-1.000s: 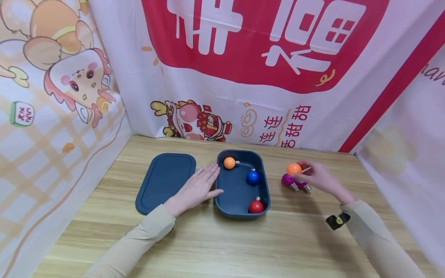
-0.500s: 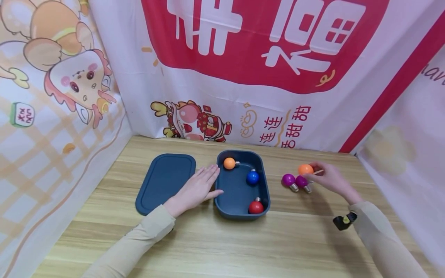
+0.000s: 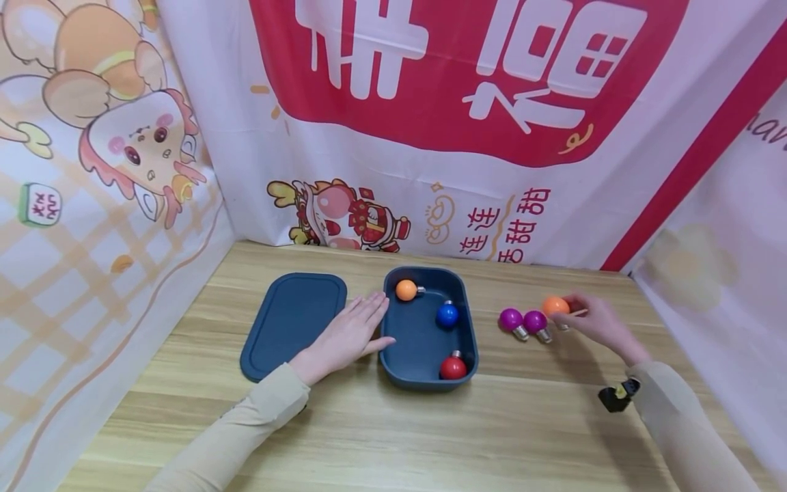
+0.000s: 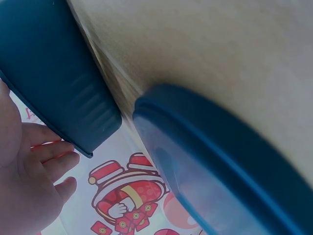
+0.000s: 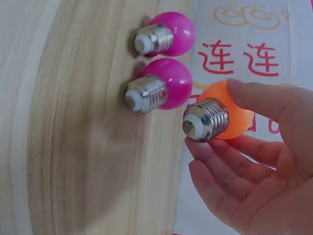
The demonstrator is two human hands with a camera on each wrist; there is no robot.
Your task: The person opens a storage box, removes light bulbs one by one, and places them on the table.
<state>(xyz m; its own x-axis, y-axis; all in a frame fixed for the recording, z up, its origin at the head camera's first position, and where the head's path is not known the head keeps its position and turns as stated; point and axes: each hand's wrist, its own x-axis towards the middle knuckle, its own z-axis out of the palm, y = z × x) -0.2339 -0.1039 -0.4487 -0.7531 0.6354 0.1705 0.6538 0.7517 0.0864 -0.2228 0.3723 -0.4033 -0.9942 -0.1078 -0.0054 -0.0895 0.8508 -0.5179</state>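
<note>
Orange, round and fitted with a silvery screw base, a light bulb (image 5: 234, 116) sits pinched between the thumb and fingers of your right hand (image 3: 599, 323), well to the right of the dark blue, rounded-rectangular open box (image 3: 415, 345). You grip its globe, probably to leave the base free; whether that base touches the worktop, you cannot tell from here. Between it and the box lie a glossy purple round bulb (image 3: 511, 320) and a second purple bulb (image 3: 535, 322), side by side, both bases angled your way; the shared tilt looks deliberate.

Your left hand (image 3: 347, 335) rests its straight fingers against the box's left rim, thumb apart, likely to steady it.

Inside the box, a small orange bulb (image 3: 406, 290) lies at the far left, a blue bulb (image 3: 447, 314) by the right wall and a red bulb (image 3: 453, 367) in the near right corner.

Left of the box, a flat dark blue lid (image 3: 295, 318) lies on the pale wood-grained worktop (image 3: 393, 437), presumably to keep the box's top accessible.
</note>
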